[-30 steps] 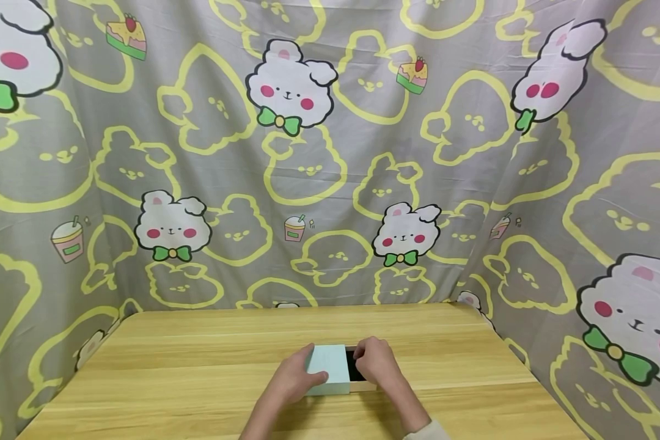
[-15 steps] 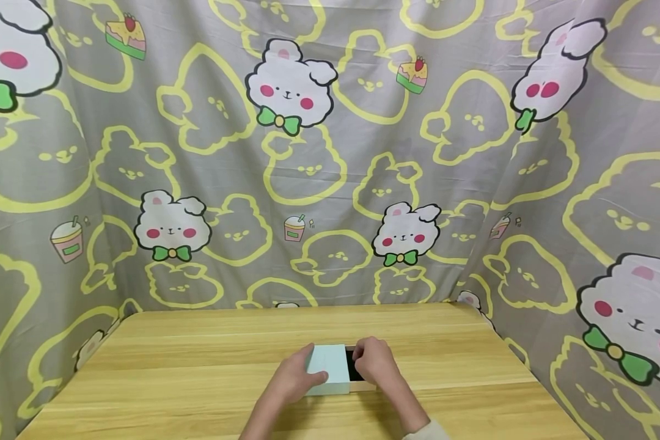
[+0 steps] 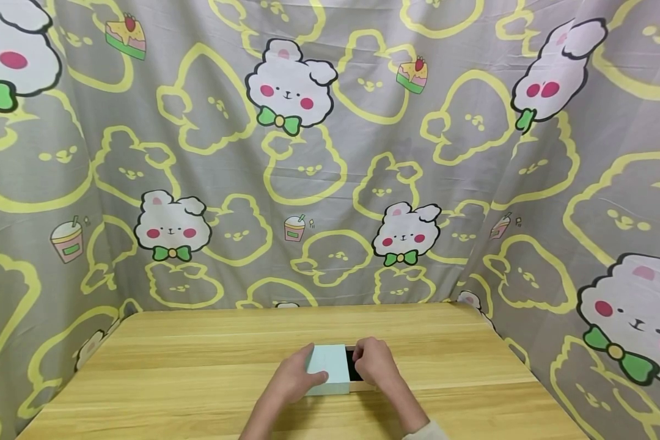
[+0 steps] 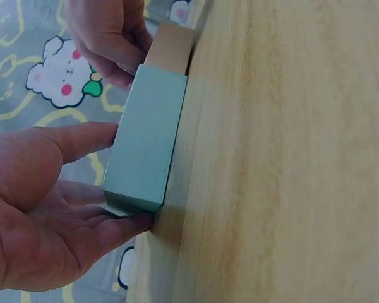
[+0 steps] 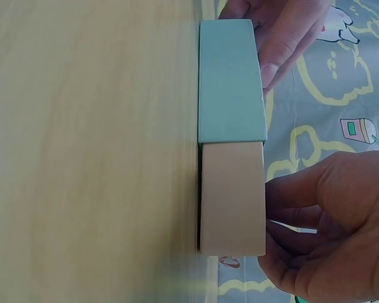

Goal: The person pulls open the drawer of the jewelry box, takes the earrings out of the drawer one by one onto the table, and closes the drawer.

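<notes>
Two-part box (image 3: 338, 368): on tabletop (image 3: 198, 379), long axis 9–3 o'clock.
Drawer (image 5: 234, 199): juts from sleeve (image 5: 230, 82) toward 3.
Left hand (image 3: 296, 374): grips sleeve at 9.
Right hand (image 3: 375, 362): nearer drawer, pinches its 3 o'clock end.

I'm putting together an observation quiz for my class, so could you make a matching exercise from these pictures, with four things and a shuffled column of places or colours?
Things
1. Box cover
2. Drawer
3. Left hand
4. Right hand

Places and colours
A. Reaching over the drawer
B. Pale blue-green
C. Holding the box cover
D. Tan outside, dark inside

Right pairs: 1-B, 2-D, 3-C, 4-A.
</notes>
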Motion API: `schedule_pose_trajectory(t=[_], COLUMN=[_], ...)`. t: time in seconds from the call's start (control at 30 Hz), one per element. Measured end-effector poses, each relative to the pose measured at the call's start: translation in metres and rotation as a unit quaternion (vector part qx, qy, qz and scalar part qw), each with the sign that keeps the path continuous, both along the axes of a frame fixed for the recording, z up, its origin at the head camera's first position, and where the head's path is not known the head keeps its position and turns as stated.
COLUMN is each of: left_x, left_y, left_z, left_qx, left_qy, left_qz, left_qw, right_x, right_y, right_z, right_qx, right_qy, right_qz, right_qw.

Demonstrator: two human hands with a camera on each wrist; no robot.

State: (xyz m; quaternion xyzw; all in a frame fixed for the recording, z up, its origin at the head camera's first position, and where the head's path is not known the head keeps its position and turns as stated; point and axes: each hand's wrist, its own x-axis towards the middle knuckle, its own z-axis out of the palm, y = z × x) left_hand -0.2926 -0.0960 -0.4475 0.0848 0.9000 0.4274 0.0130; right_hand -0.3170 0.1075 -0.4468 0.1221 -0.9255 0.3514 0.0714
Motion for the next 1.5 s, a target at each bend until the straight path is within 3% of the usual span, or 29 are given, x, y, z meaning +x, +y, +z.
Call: schedule_pose_trajectory(t=[0.57,1.1,1.5], left_x=[-0.001,-0.001,-0.001], left_y=[0.002,0.002,0.001], left_z=[-0.001,0.001,-0.001], left_qx=[-0.009,-0.006,-0.005], left_qy=[0.0,-0.009,-0.01], left_qz=[0.006,0.004,0.005], left_qw=[0.9999,0.9999,0.9999], right_x=[-0.001,0.0,0.003], right_y=[-0.001,0.004,0.006], right_z=[-0.001,0.002,0.011], right_qx=[0.006,-0.006,-0.022], right_qy=[0.015,0.034,0.019], right_qz=[-0.009,0.012,0.008], right_qw=[1.0,0.999,1.0])
